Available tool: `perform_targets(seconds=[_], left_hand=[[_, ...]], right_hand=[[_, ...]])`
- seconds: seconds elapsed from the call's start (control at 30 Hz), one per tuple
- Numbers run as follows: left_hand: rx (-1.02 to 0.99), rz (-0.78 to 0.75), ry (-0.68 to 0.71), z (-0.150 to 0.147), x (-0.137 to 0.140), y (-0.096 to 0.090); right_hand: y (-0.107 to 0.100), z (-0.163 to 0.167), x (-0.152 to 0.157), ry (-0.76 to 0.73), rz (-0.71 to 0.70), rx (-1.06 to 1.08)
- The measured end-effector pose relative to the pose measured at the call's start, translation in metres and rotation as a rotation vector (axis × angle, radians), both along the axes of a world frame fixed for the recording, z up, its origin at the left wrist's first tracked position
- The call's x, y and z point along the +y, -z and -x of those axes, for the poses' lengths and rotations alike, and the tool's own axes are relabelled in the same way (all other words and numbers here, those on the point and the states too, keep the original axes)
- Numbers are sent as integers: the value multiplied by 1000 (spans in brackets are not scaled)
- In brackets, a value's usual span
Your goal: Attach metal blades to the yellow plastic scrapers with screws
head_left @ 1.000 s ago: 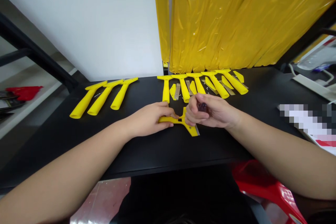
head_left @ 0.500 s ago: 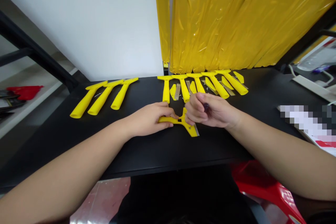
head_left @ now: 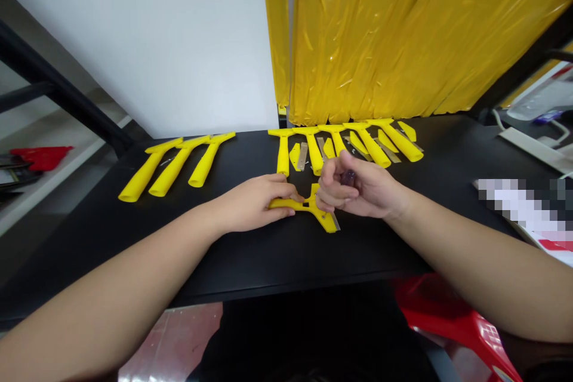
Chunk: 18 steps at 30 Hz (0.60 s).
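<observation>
A yellow scraper [head_left: 327,221] lies flat on the black table, its head to the right with a metal blade along the edge and a screw showing. My left hand [head_left: 253,203] is closed on its handle, thumb and fingers on either side. Over the scraper's head is my right hand [head_left: 364,188], fingers curled round what looks like a small screwdriver with a dark purple handle [head_left: 348,177]. The tool's shaft and tip are hidden behind the fingers, which also cover part of the scraper's head.
Behind my hands, several yellow scraper handles [head_left: 283,155] lie in a row with yellow cover plates [head_left: 294,156], metal blades [head_left: 303,156] and small screws. Three more yellow scrapers [head_left: 203,161] lie at the left. A white panel [head_left: 179,42] and yellow plastic sheeting [head_left: 380,42] stand behind the table [head_left: 268,262].
The fingers of my right hand have shifted and loosened around the dark handle, so more of it shows. My left hand and the scraper stay in place.
</observation>
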State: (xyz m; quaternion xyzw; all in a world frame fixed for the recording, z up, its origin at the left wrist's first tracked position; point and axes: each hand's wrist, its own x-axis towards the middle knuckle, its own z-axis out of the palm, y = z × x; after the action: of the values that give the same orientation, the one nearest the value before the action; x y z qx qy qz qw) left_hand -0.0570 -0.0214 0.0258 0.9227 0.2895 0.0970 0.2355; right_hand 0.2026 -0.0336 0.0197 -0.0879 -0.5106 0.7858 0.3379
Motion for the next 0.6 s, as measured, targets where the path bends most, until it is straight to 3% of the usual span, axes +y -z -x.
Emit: perform_targets(seconds=[0.17,0.27,0.33,0.4,0.47,0.6], left_hand=[[10,-28,39,2,2,1],[19,-49,63,3,3,2],[20,-66,73,4,2,2],[23,-80,73,3,1,2],[26,-91,70,3,0,2],[26,-109,69,2,-1,3]], right_hand=[[-16,-14,4,190,-44,-36],[-29,-31,6,298,-217,-143],[-32,-45,4,392,-409,-371],[-27,-57,-2,456,-598,-688],[-16,-65,-11,413,-681,-909],[15,-71,-30,407,-822,-1090]])
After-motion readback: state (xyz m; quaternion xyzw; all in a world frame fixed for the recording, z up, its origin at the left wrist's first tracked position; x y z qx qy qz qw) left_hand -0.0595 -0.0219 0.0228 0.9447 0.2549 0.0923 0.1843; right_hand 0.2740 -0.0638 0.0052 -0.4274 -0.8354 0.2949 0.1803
